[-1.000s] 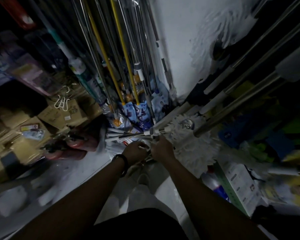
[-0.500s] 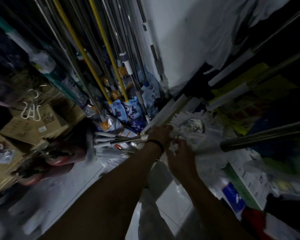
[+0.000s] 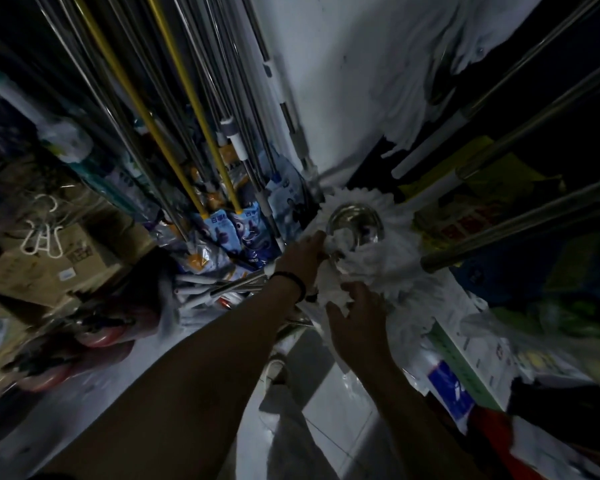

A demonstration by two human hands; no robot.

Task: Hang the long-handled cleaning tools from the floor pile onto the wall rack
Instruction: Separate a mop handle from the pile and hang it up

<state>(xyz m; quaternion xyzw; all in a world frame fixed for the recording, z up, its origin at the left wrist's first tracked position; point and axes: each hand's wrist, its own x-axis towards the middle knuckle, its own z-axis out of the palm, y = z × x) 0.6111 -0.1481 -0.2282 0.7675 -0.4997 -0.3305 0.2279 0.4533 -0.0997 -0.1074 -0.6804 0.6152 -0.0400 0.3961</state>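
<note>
We closed the left hand (image 3: 305,249) on the mop head (image 3: 378,258) strands beside its metal disc (image 3: 355,225), right hand (image 3: 357,317) open just below, presumably to free it for lifting.

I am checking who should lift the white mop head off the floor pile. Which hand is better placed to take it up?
Probably the left hand: its fingers already close on the white mop head beside the metal disc. The right hand is spread open at the lower strands, gripping nothing.
</note>
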